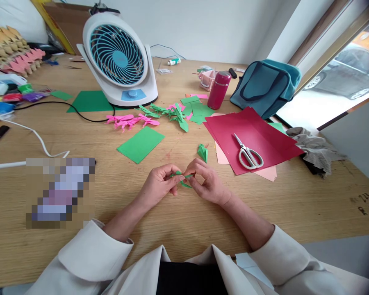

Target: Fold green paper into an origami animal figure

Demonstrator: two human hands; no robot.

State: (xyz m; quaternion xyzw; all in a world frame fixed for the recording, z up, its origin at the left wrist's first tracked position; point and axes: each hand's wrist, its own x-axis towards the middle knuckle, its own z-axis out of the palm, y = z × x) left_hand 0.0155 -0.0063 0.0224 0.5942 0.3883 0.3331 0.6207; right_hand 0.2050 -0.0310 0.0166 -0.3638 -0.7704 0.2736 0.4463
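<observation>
Between my two hands is a small piece of folded green paper, mostly covered by my fingers. My left hand pinches its left side, thumb on top. My right hand grips the other side between thumb and fingertips. Just beyond my right hand lies a green folded paper piece. A flat green paper sheet rests past my left hand. Farther back are several green folded paper figures and pink folded paper figures.
White-handled scissors lie on red paper sheets at the right. A fan stands at the back, with a red flask and a teal bag farther right. A blurred-out object and a white cable are at the left.
</observation>
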